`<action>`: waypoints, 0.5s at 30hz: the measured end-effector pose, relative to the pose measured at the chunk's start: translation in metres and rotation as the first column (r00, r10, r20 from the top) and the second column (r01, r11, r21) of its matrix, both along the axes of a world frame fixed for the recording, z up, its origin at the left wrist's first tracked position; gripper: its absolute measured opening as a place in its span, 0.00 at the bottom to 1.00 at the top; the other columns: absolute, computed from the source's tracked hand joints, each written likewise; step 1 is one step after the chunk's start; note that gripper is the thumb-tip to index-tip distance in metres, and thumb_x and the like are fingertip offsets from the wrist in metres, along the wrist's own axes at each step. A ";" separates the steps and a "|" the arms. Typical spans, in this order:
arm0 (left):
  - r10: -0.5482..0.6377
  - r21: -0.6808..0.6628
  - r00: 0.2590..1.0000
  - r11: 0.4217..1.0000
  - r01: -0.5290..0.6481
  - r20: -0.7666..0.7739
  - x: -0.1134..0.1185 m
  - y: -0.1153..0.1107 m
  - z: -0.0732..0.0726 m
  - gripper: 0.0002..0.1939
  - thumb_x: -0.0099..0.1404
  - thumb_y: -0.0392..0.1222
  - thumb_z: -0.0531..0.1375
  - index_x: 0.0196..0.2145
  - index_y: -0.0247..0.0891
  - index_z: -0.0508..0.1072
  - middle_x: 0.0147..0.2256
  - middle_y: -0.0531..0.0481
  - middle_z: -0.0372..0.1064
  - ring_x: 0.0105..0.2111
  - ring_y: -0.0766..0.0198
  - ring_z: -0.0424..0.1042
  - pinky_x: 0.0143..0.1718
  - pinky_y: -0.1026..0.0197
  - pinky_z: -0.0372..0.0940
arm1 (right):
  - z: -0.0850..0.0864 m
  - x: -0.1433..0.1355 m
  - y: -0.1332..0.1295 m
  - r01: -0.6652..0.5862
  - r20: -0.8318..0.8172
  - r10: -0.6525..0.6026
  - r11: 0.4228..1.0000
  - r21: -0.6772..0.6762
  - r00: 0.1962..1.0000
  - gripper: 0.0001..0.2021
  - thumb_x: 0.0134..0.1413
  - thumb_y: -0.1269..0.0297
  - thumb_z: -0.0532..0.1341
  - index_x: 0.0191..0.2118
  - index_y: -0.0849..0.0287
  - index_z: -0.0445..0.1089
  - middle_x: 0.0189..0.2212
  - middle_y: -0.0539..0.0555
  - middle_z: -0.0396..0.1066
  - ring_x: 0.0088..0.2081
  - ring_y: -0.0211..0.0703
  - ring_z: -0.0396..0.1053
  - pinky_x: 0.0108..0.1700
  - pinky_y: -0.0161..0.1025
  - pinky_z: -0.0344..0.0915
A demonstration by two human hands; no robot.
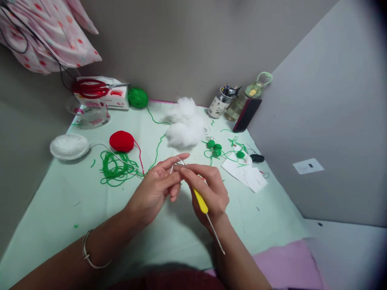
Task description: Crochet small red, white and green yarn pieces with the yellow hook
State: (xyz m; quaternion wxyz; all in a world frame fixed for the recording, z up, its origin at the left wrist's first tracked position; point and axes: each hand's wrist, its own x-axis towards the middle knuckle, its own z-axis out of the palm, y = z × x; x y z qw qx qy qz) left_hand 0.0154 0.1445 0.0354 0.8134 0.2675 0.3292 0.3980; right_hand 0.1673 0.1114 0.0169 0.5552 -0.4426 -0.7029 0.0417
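My right hand [213, 191] is closed around a crochet hook [200, 201] with a yellow handle; its back end is a thin metal shaft pointing down toward my wrist. The front tip meets my left hand [151, 191], where white yarn [172, 169] runs over the raised index finger. The left thumb and fingers pinch at the hook's tip, and any small piece of work there is mostly hidden. A white yarn ball [69, 146] lies at the left, its strand leading toward my left hand. Beside it sits a red yarn ball [121, 141].
Loose green yarn [116, 167] lies left of my hands. White stuffing [185, 131] is piled behind them. Small green crocheted balls [217, 150] and paper [246, 173] lie to the right. Farther back are a green yarn ball [138, 98], red scissors [92, 88], a pen cup [218, 106], bottle [237, 105] and phone [247, 115].
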 end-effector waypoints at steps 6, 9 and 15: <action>-0.003 -0.022 0.999 1.000 0.004 0.043 -0.004 0.006 -0.001 0.18 0.63 0.35 0.70 0.51 0.39 0.82 0.24 0.59 0.61 0.18 0.79 0.52 0.19 0.74 0.53 | 0.007 0.012 0.007 -0.210 -0.497 0.056 0.943 -0.259 0.866 0.09 0.69 0.64 0.59 0.40 0.54 0.78 0.33 0.53 0.77 0.30 0.40 0.73 0.33 0.41 0.74; 0.020 0.074 0.999 0.997 -0.018 -0.033 -0.002 0.004 -0.002 0.19 0.62 0.37 0.71 0.51 0.44 0.81 0.29 0.57 0.69 0.19 0.78 0.61 0.22 0.72 0.59 | 0.006 0.008 0.008 -0.274 -0.530 0.074 0.910 -0.310 0.845 0.07 0.66 0.62 0.63 0.40 0.55 0.79 0.36 0.54 0.78 0.34 0.41 0.74 0.37 0.42 0.75; -0.035 0.094 0.996 0.995 0.043 -0.081 -0.002 0.001 0.001 0.17 0.65 0.41 0.70 0.52 0.42 0.81 0.19 0.59 0.64 0.19 0.73 0.63 0.25 0.69 0.61 | 0.004 0.010 0.008 -0.366 -0.683 0.068 0.880 -0.303 0.727 0.09 0.68 0.60 0.61 0.39 0.56 0.77 0.35 0.53 0.79 0.30 0.38 0.74 0.34 0.39 0.74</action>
